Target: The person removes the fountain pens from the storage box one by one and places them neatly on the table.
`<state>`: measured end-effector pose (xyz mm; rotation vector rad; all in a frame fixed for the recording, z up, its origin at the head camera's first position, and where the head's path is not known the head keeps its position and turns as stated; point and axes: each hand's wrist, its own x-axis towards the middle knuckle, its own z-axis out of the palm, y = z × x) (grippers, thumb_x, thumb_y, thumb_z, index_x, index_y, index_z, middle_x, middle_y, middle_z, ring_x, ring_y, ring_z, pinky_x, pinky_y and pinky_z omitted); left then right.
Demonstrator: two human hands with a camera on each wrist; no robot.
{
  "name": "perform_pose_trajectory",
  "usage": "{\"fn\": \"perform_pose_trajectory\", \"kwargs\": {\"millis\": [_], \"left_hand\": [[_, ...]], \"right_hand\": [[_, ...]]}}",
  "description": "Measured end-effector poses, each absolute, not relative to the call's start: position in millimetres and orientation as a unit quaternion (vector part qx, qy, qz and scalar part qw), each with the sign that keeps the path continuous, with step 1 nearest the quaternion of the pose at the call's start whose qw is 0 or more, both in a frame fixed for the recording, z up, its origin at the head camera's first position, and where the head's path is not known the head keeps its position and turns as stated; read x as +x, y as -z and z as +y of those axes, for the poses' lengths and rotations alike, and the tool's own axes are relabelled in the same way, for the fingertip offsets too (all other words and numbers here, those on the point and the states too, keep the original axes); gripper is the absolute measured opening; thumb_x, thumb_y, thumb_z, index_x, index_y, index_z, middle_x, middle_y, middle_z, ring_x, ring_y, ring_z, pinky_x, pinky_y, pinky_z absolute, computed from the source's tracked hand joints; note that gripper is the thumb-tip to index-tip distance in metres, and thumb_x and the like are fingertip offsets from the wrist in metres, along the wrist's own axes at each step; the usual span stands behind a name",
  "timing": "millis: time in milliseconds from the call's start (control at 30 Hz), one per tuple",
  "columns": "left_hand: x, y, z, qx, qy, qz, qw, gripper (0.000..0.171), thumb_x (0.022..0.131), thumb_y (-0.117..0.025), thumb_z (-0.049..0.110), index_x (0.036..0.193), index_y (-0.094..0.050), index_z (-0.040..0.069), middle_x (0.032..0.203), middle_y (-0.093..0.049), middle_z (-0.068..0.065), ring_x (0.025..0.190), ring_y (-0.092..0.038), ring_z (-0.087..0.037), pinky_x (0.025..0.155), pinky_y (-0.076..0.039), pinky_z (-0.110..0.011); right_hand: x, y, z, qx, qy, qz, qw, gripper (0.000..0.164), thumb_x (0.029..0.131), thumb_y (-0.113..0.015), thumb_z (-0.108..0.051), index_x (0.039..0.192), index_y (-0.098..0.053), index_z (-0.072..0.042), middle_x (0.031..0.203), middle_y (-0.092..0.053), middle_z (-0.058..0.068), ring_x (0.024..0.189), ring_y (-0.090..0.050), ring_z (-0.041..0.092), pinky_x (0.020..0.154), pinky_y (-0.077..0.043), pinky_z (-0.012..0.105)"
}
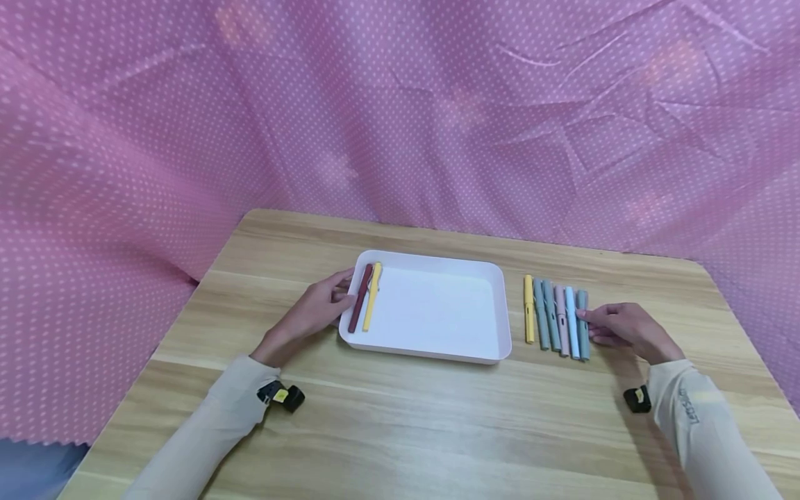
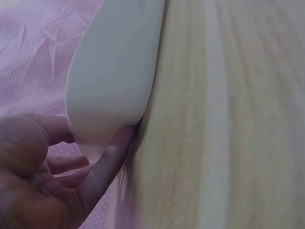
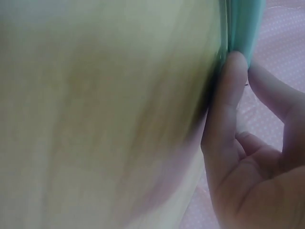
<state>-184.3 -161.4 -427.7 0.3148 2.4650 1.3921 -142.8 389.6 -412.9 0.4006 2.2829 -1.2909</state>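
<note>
A shallow white tray [image 1: 431, 357] lies on the table with a dark red pen [image 1: 360, 298] and a yellow pen [image 1: 371, 298] side by side along its left end. My left hand [image 1: 321, 300] holds the tray's left side, fingers against the outer wall [image 2: 114, 71] in the left wrist view. Right of the tray, several capped pens stand in a row: yellow [image 1: 529, 309], grey-green, mauve [image 1: 561, 321] and light blue [image 1: 571, 323]. At the row's right end, my right hand [image 1: 628, 328] pinches a grey-green pen [image 1: 583, 337], its thumb over the barrel.
The wooden table [image 1: 400, 423] spreads around the tray and pens. Behind it hangs a pink dotted cloth [image 1: 400, 118], which also covers both sides. A small black camera [image 1: 281, 396] is strapped to the left wrist, and another camera [image 1: 637, 399] to the right.
</note>
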Motion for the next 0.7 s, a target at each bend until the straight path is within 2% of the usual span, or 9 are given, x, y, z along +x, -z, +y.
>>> {"fn": "perform_pose_trajectory", "kwargs": {"millis": [400, 700], "left_hand": [[-183.4, 425.2, -161.5, 0.109, -0.486, 0.854, 0.149, 0.064, 0.107, -0.057, 0.012, 0.164, -0.029, 0.008, 0.151, -0.049, -0.023, 0.13, -0.058, -0.038, 0.092, -0.062, -0.039], [-184.1, 424.7, -161.6, 0.111, -0.486, 0.853, 0.151, 0.063, 0.107, -0.056, 0.012, 0.164, -0.029, 0.007, 0.151, -0.05, -0.023, 0.13, -0.059, -0.038, 0.093, -0.062, -0.039]], "right_hand": [[-143.7, 416.4, 390.7, 0.14, 0.475, 0.836, 0.237, 0.039, 0.104, -0.066, -0.036, 0.109, -0.068, 0.002, 0.082, -0.07, -0.005, 0.073, -0.069, 0.005, 0.072, -0.063, 0.022], [-142.1, 416.4, 388.2, 0.129, 0.465, 0.846, 0.226, 0.034, 0.106, -0.064, -0.032, 0.105, -0.069, 0.001, 0.083, -0.07, -0.002, 0.073, -0.067, 0.005, 0.07, -0.062, 0.023]]}}
